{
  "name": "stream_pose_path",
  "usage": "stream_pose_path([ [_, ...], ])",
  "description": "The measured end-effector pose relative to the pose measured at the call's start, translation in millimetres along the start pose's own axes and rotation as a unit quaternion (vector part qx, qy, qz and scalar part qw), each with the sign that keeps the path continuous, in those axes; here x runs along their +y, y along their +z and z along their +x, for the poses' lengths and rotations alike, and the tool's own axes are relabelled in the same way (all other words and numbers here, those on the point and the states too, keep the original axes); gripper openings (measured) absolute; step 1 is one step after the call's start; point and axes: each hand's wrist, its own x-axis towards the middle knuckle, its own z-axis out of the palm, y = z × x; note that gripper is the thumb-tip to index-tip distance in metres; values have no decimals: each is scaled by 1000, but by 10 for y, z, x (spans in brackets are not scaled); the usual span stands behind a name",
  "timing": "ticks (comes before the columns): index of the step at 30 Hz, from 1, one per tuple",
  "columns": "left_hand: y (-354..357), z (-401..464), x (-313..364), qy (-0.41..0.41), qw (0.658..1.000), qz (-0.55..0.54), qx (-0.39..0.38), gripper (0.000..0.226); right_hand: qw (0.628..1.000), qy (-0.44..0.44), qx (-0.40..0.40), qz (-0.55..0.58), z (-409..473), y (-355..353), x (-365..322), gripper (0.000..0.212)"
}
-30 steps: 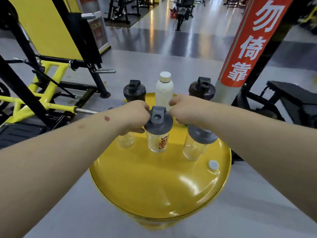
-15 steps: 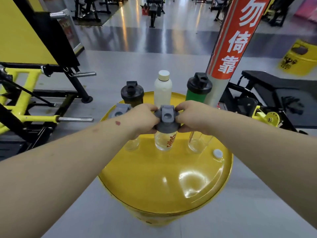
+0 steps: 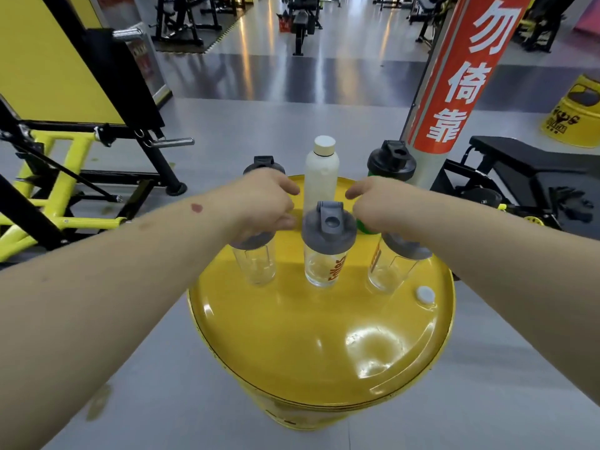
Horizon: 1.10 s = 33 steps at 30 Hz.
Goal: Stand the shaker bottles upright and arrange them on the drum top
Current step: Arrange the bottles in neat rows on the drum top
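Observation:
On the yellow drum top stand several bottles, all upright. The front row has three clear shakers with grey lids: left, middle with orange lettering, right. Behind them are a dark shaker, a white bottle and a green shaker with a black lid. My left hand hovers over the left clear shaker's lid and hides most of it. My right hand hangs in front of the green shaker. Both hands have fingers apart, flank the white bottle and hold nothing.
A small white cap sits in the drum top near its right rim. A red-and-silver pillar rises just behind the drum on the right, beside a black bench. Yellow-and-black gym frames stand to the left.
Both hands have let go of the middle clear shaker's lid and moved apart and slightly back, toward either side of the white bottle. The bottles stay put.

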Motion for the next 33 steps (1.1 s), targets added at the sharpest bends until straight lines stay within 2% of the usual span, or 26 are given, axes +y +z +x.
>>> stream_pose_path([
  [3, -263, -4, -6, 34, 997, -7, 67, 34, 995, -59, 74, -7, -4, -35, -150, 51],
  [4, -371, 18, -40, 52, 993, 39, 96, 33, 993, -82, 88, -3, 17, -11, -194, 54],
  [6, -536, 45, -165, 64, 977, 150, 140, 33, 991, -112, 76, 17, 39, 77, -308, 55],
  [8, -625, 51, -326, 38, 972, 183, 146, 36, 990, -131, 57, 19, 72, 195, -418, 52],
  [11, -661, 41, -500, -36, 991, 91, 95, 32, 985, -164, 46, -40, 177, 368, -499, 44],
  [13, -663, 25, -575, -78, 995, 32, 62, 24, 984, -165, 7, -65, 213, 498, -566, 38],
  [15, -670, 31, -636, -96, 995, 16, 38, 23, 989, -125, -33, -73, 233, 593, -654, 32],
  [18, -637, 51, -722, -115, 991, -64, 7, 26, 964, -180, -39, -192, 292, 673, -630, 31],
  [21, -601, 59, -764, -121, 983, -137, 3, 31, 957, -201, -41, -204, 338, 761, -626, 31],
  [27, -594, 89, -779, -122, 983, -138, -2, 35, 952, -228, -26, -202, 438, 827, -577, 30],
  [30, -600, 93, -777, -123, 983, -136, -5, 33, 927, -239, -12, -290, 456, 809, -546, 30],
  [33, -611, 100, -775, -126, 983, -130, -5, 32, 939, -205, -48, -271, 459, 832, -603, 32],
])
